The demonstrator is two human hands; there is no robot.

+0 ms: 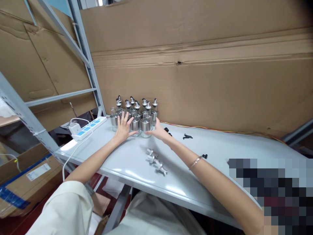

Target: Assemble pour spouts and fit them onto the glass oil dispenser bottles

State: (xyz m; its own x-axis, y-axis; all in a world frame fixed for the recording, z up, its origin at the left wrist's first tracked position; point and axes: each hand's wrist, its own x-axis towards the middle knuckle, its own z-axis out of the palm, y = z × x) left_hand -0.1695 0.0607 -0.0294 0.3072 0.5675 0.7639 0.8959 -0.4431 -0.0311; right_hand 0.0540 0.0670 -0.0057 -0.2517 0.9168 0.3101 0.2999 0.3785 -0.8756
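A cluster of glass bottles with brushed-metal sleeves stands at the back left of the table; several carry silver pour spouts (137,105) with black tips. In the front row, a bottle without a spout (145,124) stands beside another open-necked bottle (135,123). My left hand (123,129) spreads its fingers against the front left of the cluster. My right hand (158,131) is at the right side of the front bottle, thumb and fingers apart; whether it touches the glass I cannot tell. Several loose silver pour spouts (156,161) lie nearer me on the tabletop.
Small black parts (187,136) lie to the right on the grey table (137,160). A white power strip (90,128) with a plugged-in charger (74,128) sits at the left edge. Cardboard (195,88) walls the back, with thin wires along its foot. Metal shelf posts rise left.
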